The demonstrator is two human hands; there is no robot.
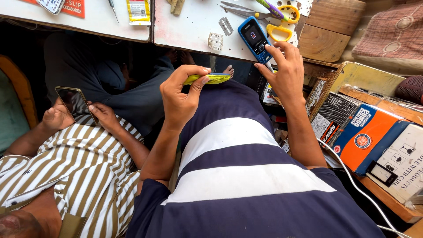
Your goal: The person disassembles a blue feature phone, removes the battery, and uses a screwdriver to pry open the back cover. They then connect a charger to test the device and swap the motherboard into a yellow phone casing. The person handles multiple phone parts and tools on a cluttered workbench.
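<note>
Yellow-green phone shell [210, 79] pinched edge-on between thumb and fingers of left hand [179, 96], held above the lap. Right hand [285, 72] resting at the white desk [189, 26] edge, fingers spread loosely, fingertips touching blue keypad phone [254, 39]. Scissors [264, 13] and razor blade [226, 25] just beside. Neighbour's hands holding a smartphone [76, 105].

The person wears a navy shirt [238, 194] with 2 broad white stripes. Sleeves are short. Both forearms are bare.
</note>
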